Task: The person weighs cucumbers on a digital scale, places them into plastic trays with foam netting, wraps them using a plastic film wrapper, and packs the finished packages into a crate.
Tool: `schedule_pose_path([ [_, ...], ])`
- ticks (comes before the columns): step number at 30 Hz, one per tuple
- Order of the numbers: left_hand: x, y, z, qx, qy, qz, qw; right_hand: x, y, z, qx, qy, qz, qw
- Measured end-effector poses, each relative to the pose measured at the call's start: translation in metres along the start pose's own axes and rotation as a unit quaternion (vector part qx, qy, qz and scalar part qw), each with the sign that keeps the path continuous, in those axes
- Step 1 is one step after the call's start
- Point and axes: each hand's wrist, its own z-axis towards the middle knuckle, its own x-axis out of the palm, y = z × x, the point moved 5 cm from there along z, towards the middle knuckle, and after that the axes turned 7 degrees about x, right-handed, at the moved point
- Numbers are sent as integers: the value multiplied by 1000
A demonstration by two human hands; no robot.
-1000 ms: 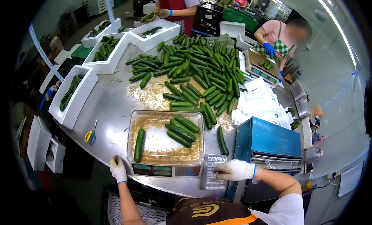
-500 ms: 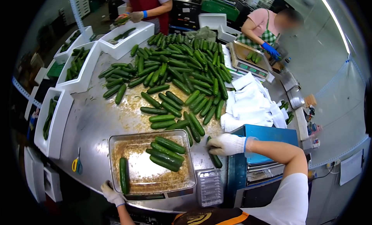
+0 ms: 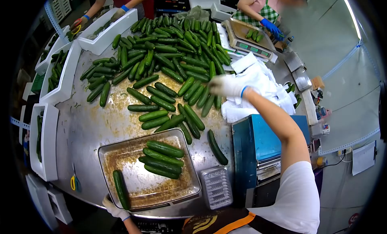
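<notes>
My left hand (image 3: pixel 115 208), in a pale glove, is at the near left corner of a metal tray (image 3: pixel 105 163); its fingers are partly hidden. In that tray lie several cucumbers (image 3: pixel 163 158), one apart at the left. My gloved right hand (image 3: pixel 227 86), smeared by motion, is over the right edge of the big cucumber pile (image 3: pixel 161 52), beside white cloths (image 3: pixel 258 87). Whether it grips a cucumber cannot be made out. A single curved cucumber (image 3: pixel 217 147) lies on the metal table (image 3: pixel 86 131) right of the tray.
A clear plastic container (image 3: pixel 216 187) sits right of the tray, beside a blue machine (image 3: pixel 262 137). Scissors (image 3: pixel 74 181) lie left. White foam boxes (image 3: pixel 44 141) line the left side. Two co-workers work across the table, one near a scale (image 3: pixel 252 48).
My right hand has left the curved cucumber and moved forward to the pile. The view has shifted, and the tray looks slightly turned. One co-worker's hands now reach over the foam boxes, with scissors.
</notes>
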Motion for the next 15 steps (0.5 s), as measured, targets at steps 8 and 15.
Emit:
schedule_pose_path([
  [8,1,4,-1,13,3,10,1000,10,-86,37,156,-19,8,987],
  [15,1,4,0,5,-8,-7,1000,68,-51,48,99,-25,-100,990],
])
